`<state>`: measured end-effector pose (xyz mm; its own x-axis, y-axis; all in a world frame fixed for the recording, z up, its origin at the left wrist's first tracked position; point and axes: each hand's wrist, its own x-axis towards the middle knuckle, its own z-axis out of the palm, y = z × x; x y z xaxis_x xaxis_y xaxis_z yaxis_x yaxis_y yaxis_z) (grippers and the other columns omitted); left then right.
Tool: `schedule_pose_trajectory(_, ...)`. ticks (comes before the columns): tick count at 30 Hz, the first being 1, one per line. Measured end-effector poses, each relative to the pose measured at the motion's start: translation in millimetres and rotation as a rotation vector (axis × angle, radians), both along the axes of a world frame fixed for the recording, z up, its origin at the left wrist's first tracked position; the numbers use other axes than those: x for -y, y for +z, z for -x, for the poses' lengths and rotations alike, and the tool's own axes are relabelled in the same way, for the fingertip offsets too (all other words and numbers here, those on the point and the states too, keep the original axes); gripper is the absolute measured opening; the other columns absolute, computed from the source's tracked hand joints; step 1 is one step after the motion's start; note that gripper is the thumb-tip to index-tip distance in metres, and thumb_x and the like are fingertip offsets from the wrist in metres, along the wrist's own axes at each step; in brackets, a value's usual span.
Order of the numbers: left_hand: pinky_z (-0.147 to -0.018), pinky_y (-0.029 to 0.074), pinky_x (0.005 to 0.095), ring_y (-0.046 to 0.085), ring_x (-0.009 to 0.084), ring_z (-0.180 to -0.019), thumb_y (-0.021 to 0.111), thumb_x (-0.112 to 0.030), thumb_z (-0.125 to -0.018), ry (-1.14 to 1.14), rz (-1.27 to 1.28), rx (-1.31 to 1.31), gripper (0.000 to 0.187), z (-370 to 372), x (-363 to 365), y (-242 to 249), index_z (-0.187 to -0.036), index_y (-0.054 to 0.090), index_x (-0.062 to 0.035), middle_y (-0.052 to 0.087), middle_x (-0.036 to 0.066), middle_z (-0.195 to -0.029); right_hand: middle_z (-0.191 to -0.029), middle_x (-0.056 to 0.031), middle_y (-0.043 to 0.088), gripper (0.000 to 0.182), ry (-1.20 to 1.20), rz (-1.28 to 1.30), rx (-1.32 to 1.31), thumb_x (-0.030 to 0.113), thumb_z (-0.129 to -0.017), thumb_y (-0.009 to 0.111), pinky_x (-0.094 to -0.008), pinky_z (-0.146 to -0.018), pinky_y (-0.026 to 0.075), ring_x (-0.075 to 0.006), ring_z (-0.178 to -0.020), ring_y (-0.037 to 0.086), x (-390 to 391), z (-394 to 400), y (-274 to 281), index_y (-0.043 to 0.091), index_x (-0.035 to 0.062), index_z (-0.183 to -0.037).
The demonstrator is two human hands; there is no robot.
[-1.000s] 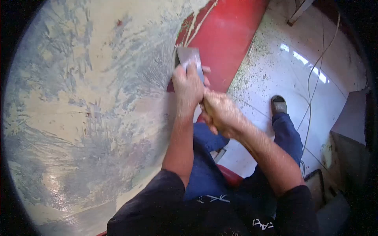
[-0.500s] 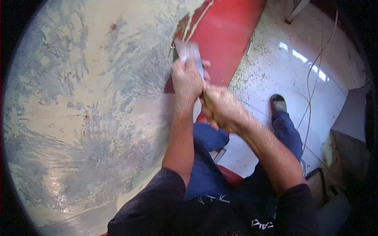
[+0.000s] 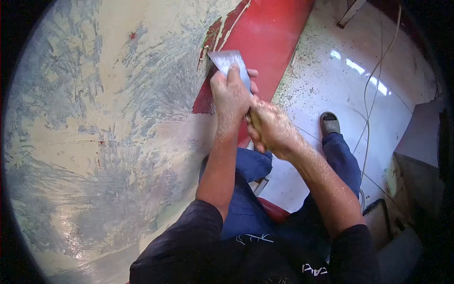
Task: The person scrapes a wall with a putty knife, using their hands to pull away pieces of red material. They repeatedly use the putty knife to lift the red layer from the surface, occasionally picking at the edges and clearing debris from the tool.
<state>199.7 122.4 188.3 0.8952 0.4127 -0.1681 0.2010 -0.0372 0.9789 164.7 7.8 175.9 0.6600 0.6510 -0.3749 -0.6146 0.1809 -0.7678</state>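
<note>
I have both hands on a scraper (image 3: pixel 230 64) at the upper middle of the view. My left hand (image 3: pixel 230 97) lies on top of the blade, fingers (image 3: pixel 235 75) pressed flat on the metal and closed around its lower part, so only the wide front edge of the blade shows beyond them. My right hand (image 3: pixel 270 128) sits just behind and to the right, touching the left hand and clamped shut on the handle, which is almost wholly hidden inside the fist. The blade edge rests on the panel (image 3: pixel 109 118), right at the border where the pale, grey-streaked filler meets the bare red paint (image 3: pixel 265 42). The panel fills the left and centre of the view and curves away below me; its filler is scored with fan-shaped scrape marks. To the right lies a glossy white floor (image 3: pixel 340 90), speckled with flakes near the red edge. My legs in blue trousers (image 3: pixel 246 199) run down under my arms, and a foot in a sandal (image 3: pixel 329 124) rests on the floor. A thin cable (image 3: pixel 368 109) trails across the floor past the sandal.
</note>
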Motion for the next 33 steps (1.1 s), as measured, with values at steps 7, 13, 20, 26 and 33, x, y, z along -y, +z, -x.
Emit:
schedule_pose_trajectory(7,-0.035,0.037,0.0266,0.049,0.0120,-0.040,0.034,-0.023,-0.098,0.053,-0.063,-0.071,0.040,46,-6,4,-0.084,0.062,0.0031,0.053,0.007,-0.053,-0.055,-0.0028,0.044,0.041,0.061,-0.056,-0.168,0.040,-0.100,0.033,-0.0273,-0.032,0.033,-0.0118,-0.037,0.043,-7,36,-2,0.046,0.0047,-0.085)
schedule_pose_trajectory(13,-0.038,0.040,0.0264,0.051,0.0114,-0.040,0.035,-0.022,-0.098,0.074,-0.029,-0.104,0.042,51,-15,-5,-0.080,0.064,0.0031,0.054,0.005,-0.051,-0.055,-0.0036,0.044,0.043,0.034,-0.085,-0.221,0.045,-0.099,0.036,-0.0267,-0.032,0.031,-0.0121,-0.037,0.041,-15,43,-9,0.047,0.0059,-0.084)
schedule_pose_trajectory(20,-0.036,0.039,0.0273,0.049,0.0138,-0.040,0.036,-0.023,-0.097,0.024,-0.134,-0.090,0.041,49,-24,-11,-0.083,0.063,0.0050,0.053,0.007,-0.052,-0.056,-0.0041,0.046,0.044,0.047,-0.013,0.055,0.041,-0.101,0.030,-0.0283,-0.032,0.034,-0.0133,-0.037,0.044,-26,42,-23,0.046,0.0044,-0.082)
schedule_pose_trajectory(26,-0.039,0.041,0.0285,0.050,0.0132,-0.040,0.035,-0.023,-0.097,0.045,-0.111,-0.096,0.042,43,-26,-10,-0.081,0.063,0.0041,0.053,0.007,-0.051,-0.054,-0.0043,0.045,0.047,0.052,0.025,-0.077,0.039,-0.102,0.026,-0.0294,-0.033,0.037,-0.0134,-0.037,0.044,-30,35,-20,0.048,0.0018,-0.083)
schedule_pose_trajectory(33,-0.036,0.040,0.0263,0.048,0.0122,-0.039,0.036,-0.025,-0.098,0.072,-0.179,-0.048,0.043,39,-21,5,-0.081,0.064,0.0024,0.054,0.006,-0.053,-0.054,-0.0030,0.047,0.044,0.063,-0.023,-0.062,0.039,-0.101,0.030,-0.0290,-0.031,0.035,-0.0129,-0.037,0.045,-23,34,-4,0.049,0.0039,-0.081)
